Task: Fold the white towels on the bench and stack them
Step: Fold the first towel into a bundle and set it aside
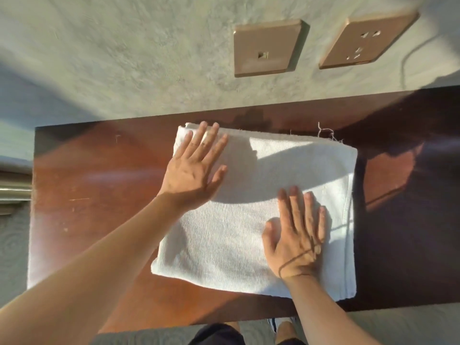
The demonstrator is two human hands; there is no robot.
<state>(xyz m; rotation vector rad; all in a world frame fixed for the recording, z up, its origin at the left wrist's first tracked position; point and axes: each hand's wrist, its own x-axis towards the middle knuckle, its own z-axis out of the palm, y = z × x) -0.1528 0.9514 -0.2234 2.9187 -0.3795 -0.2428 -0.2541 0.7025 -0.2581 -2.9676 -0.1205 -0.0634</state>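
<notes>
1 white towel (251, 207) is seen lying flat on the brown bench (99, 195), folded into a rough rectangle, layered edges visible at its right side. Loose threads are noted at the far right corner. Its near edge lies close to the bench's near edge.

Towel (224, 232) on bench (87, 195), left hand (193, 170) far corner, right hand (296, 242) nearer

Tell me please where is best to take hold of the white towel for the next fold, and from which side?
Probably at the right-hand short edge of the white towel, where the stitched hem lies. The towel lies flat on the bench, and the right hand already rests flat near that edge. Pinch the two right corners from the right side and carry them toward the left hand, which presses the far left corner.
</notes>
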